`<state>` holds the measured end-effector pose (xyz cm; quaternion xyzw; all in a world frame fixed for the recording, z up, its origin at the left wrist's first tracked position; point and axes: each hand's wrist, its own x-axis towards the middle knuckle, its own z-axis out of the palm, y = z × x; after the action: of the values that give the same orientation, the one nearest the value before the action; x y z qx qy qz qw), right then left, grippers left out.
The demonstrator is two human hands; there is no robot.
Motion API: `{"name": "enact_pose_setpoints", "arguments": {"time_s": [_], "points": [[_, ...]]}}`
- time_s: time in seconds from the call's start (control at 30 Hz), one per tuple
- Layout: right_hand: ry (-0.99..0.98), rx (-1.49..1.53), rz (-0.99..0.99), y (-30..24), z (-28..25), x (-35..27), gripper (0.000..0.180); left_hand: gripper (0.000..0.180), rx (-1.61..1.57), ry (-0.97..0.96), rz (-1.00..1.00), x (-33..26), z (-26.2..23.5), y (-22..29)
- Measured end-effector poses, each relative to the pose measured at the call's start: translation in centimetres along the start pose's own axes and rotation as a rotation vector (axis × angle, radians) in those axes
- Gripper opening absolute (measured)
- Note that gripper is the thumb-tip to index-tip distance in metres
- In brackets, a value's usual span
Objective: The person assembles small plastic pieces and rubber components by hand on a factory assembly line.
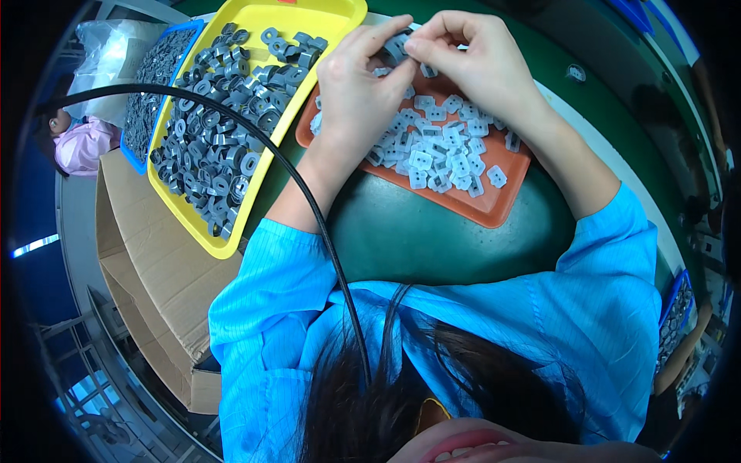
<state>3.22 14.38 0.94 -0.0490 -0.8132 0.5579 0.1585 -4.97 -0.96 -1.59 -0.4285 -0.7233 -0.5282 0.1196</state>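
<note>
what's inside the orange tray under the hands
The orange tray holds a heap of small pale square pieces. Both hands cover its far end, so what lies there is hidden.

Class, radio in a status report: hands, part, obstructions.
Left hand and right hand pinch one small grey part together. Above orange tray of pale square pieces. Nothing obstructing.

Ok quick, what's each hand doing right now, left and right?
Left hand: fingers pinched shut on a small grey part above the orange tray.
Right hand: fingertips pinched on the same part.

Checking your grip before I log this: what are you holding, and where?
Both hands, left and right, pinch one small grey part by its edges between the fingertips.
</note>
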Motion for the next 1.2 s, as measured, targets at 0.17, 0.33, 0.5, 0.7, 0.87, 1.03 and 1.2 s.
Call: {"name": "enact_pose_setpoints", "arguments": {"time_s": [0.17,0.33,0.5,0.7,0.87,1.03,1.2], "points": [[0.144,-0.275,-0.236,0.9,-0.6,0.1,0.026,0.038,-0.095,0.051,0.011,0.1,0.3,-0.4],[-0.269,0.372,0.264,-0.8,-2.4,0.9,0.012,0.039,-0.026,-0.02,0.018,0.2,-0.1,1.0],[-0.188,0.401,0.237,3.0,-2.6,1.2,0.031,0.038,-0.305,-0.126,-0.026,0.5,-0.6,-0.7],[-0.372,0.302,0.146,0.8,-3.3,1.0,0.026,0.036,-0.537,-0.327,-0.03,1.4,-2.1,-1.5],[-0.204,0.256,0.093,0.1,-2.3,0.7,0.021,0.04,-0.224,-0.346,-0.006,1.1,-2.2,-1.4],[-0.16,0.738,0.199,1.1,-2.1,1.2,0.02,0.036,-0.435,-0.112,-0.077,0.8,0.0,0.3],[-0.016,0.593,0.284,5.3,-4.8,3.3,0.02,0.041,-0.718,-0.274,-0.571,0.9,-1.4,0.2]]}}
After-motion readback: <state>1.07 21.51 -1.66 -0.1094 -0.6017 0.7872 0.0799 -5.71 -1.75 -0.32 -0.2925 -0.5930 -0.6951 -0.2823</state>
